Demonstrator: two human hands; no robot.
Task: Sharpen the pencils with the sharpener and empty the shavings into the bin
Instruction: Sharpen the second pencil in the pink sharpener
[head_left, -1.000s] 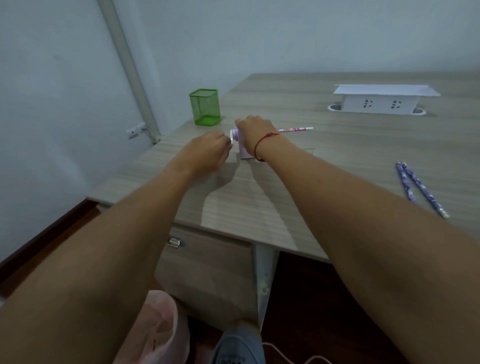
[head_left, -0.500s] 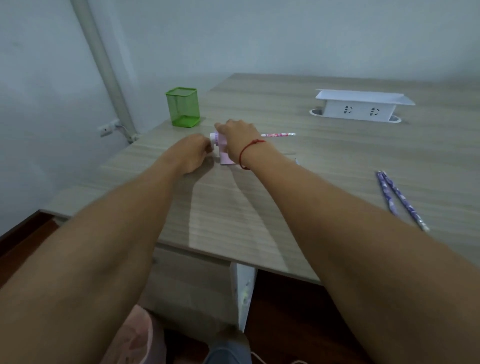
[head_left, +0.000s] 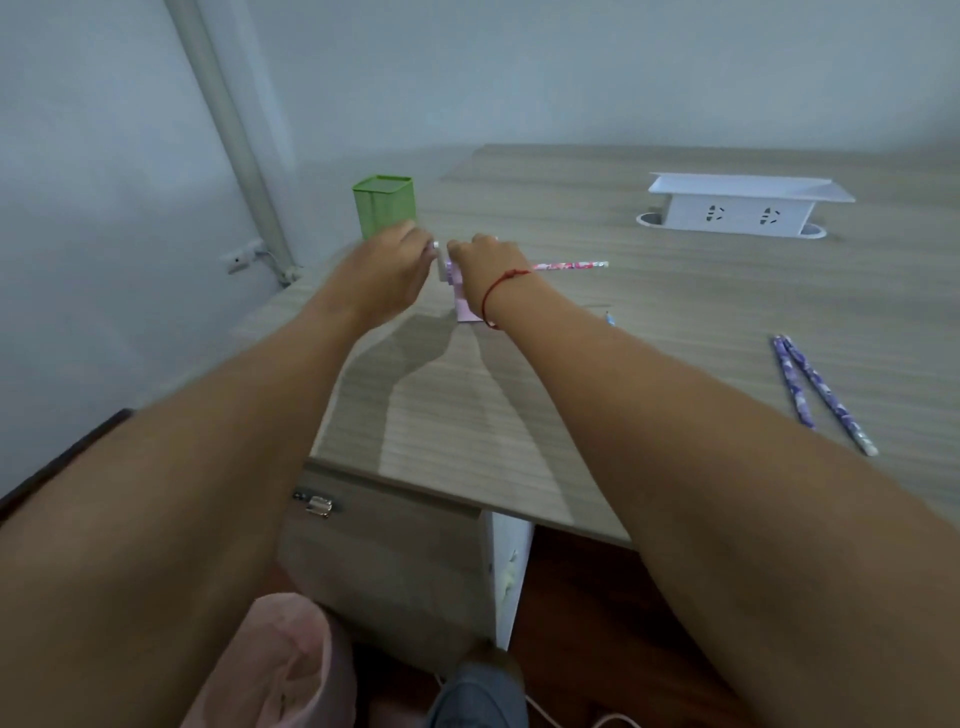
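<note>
A small pink sharpener (head_left: 462, 306) stands on the wooden desk (head_left: 649, 322), mostly hidden under my right hand (head_left: 491, 265), which grips its top. A pink patterned pencil (head_left: 569, 266) sticks out of it to the right. My left hand (head_left: 392, 270) pinches the crank handle (head_left: 440, 260) on the sharpener's left side. Two purple pencils (head_left: 815, 389) lie side by side at the desk's right. A pink bin (head_left: 291, 660) stands on the floor below the desk's front edge.
A green mesh pen holder (head_left: 384, 205) stands just behind my left hand. A white socket box (head_left: 737, 208) sits at the back right. A small pencil tip (head_left: 609, 318) shows beside my right forearm. A drawer with a metal lock (head_left: 317, 503) is under the desk.
My left hand has risen from low beside the sharpener to higher at its left, with the crank. My right hand stays on the sharpener. The camera view shifted.
</note>
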